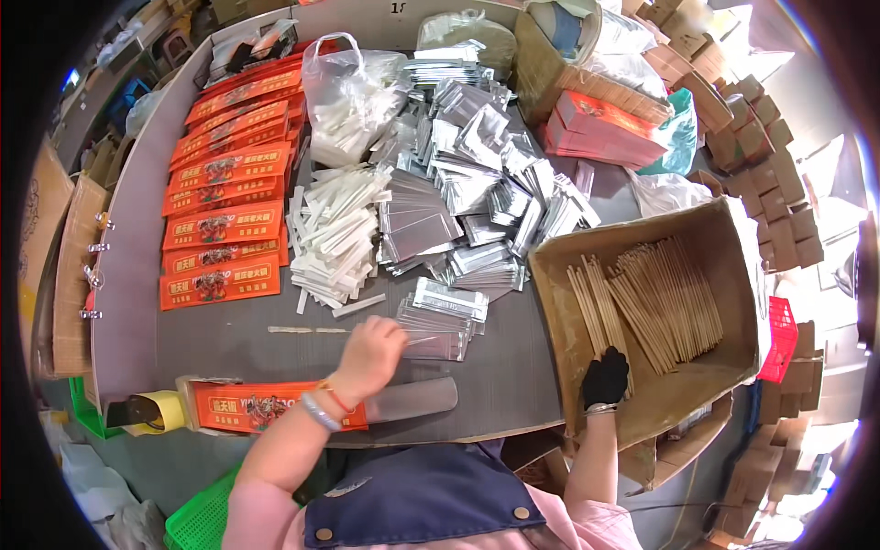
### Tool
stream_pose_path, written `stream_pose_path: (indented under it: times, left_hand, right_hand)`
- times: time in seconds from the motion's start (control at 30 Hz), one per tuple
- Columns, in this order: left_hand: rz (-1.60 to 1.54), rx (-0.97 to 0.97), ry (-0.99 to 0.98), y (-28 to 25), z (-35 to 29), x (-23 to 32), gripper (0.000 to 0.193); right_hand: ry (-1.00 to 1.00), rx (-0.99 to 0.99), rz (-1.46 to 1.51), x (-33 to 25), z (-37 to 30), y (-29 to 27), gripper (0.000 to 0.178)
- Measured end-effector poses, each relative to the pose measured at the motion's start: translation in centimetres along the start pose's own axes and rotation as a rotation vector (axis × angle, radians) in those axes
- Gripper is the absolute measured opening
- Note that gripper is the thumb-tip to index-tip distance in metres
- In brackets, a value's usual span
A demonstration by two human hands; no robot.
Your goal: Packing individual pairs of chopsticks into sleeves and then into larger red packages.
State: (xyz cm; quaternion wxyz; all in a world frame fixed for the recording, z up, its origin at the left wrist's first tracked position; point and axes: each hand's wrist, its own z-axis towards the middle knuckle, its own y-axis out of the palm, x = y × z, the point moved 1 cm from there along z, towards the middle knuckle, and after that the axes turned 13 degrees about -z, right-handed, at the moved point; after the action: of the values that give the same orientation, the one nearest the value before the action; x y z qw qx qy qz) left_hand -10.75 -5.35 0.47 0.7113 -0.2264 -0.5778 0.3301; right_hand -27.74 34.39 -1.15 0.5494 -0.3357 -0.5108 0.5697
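Note:
My left hand (371, 353), bare with a silver bangle and red cord at the wrist, is over the middle of the table. Its fingers are curled together beside a small stack of clear packets (431, 341); what they pinch is too small to make out. Below that forearm lies an orange printed paper sleeve (243, 403), with a translucent rounded strip (417, 400) at its right end. My right hand (606, 378), in a black glove, reaches into a cardboard box (559, 266) at the right. It is closed around the lower ends of some wooden chopsticks (596, 302).
Orange sleeves (225, 225) are stacked along the left. White paper-wrapped sticks (339, 238) and silvery packets (486, 174) are heaped mid-table, near a clear plastic bag (353, 92). A yellow roll-shaped thing (163, 411) stands at the front left corner. More cartons (770, 192) are piled right.

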Motion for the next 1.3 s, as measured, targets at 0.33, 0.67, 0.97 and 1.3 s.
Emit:
stream_pose_path:
  times: [0.33, 0.67, 0.97, 1.3]
  left_hand:
    - [-0.089, -0.123, -0.211, 1.2, -0.2, 0.0, 0.025]
    - [-0.033, -0.045, -0.295, -2.9, -6.6, 5.4, 0.036]
    - [0.014, -0.089, -0.235, -2.9, -8.9, 5.0, 0.072]
    - [-0.008, -0.065, -0.208, -2.6, -7.3, 4.1, 0.065]
  right_hand:
    - [-0.045, -0.19, -0.145, -1.9, -1.3, -0.1, 0.017]
    - [-0.559, -0.325, 0.784, -8.3, -3.5, -6.5, 0.024]
    - [-0.976, -0.273, 0.961, -20.8, -7.7, -7.4, 0.025]
    - [-0.623, -0.666, 1.343, -24.9, -9.8, -7.4, 0.044]
